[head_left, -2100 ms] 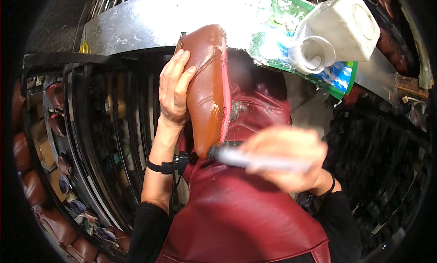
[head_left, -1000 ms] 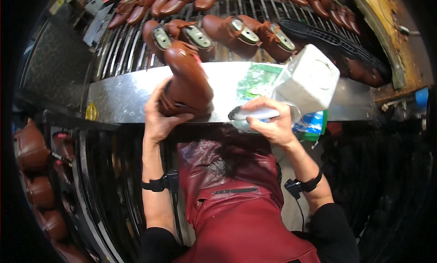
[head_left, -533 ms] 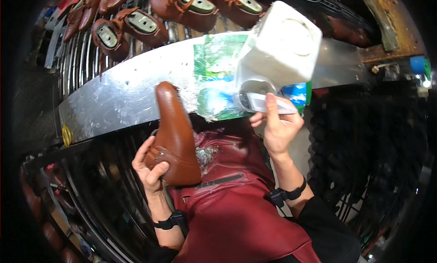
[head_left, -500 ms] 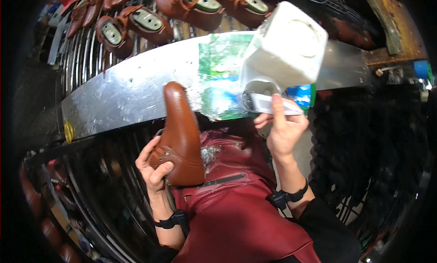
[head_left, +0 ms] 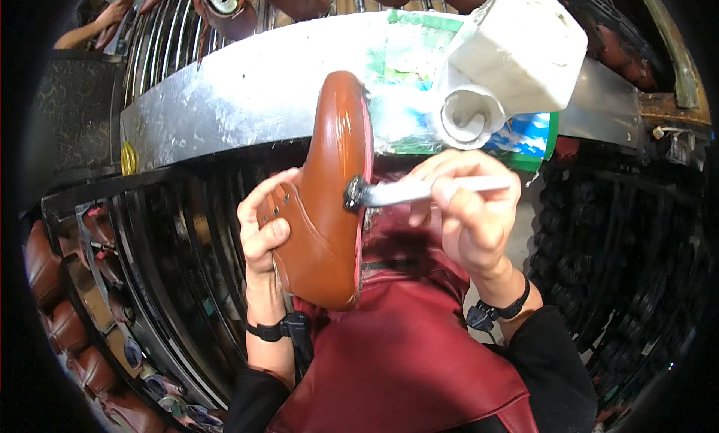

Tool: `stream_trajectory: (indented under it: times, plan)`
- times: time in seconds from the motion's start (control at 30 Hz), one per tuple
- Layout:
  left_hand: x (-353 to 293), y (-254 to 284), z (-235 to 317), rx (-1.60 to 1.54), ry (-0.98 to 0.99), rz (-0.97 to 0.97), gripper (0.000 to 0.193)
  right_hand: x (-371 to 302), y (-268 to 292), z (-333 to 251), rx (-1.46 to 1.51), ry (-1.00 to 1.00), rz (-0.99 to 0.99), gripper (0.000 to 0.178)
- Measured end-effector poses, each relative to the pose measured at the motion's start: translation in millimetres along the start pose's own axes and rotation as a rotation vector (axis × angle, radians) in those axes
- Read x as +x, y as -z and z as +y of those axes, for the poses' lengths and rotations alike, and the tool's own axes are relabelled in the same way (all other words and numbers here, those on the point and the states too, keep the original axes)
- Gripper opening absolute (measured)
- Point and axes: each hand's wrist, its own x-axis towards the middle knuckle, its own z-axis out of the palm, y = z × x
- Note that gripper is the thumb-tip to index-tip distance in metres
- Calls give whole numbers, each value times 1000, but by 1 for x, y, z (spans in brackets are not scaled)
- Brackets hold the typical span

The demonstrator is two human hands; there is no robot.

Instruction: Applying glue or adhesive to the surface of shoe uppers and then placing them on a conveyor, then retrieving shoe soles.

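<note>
Clasping a glossy brown leather shoe (head_left: 322,223) near its eyelets, the left hand (head_left: 262,227) holds it just right of the fingers. The right hand (head_left: 479,216) pinches a white-handled, black-bristled brush (head_left: 401,192), moved from the round-mouthed white plastic vessel (head_left: 470,140) to the shoe's side. Whitish matter (head_left: 476,124) shows inside the vessel.

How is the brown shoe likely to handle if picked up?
The brown shoe probably keeps its shape: it looks full in the left hand. Its glossy surface may be slippery. Its rounded side could make it rock if laid down.
</note>
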Motion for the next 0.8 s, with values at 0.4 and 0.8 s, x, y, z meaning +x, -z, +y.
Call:
stream_trajectory:
  times: [0.4,0.8]
  plan:
    - [11,11,14,29,-83,39,54,-40,-20,-15,-352,76,-360,14]
    - [2,3,23,-577,118,-13,43,-16,-48,-46,-404,289,-556,28]
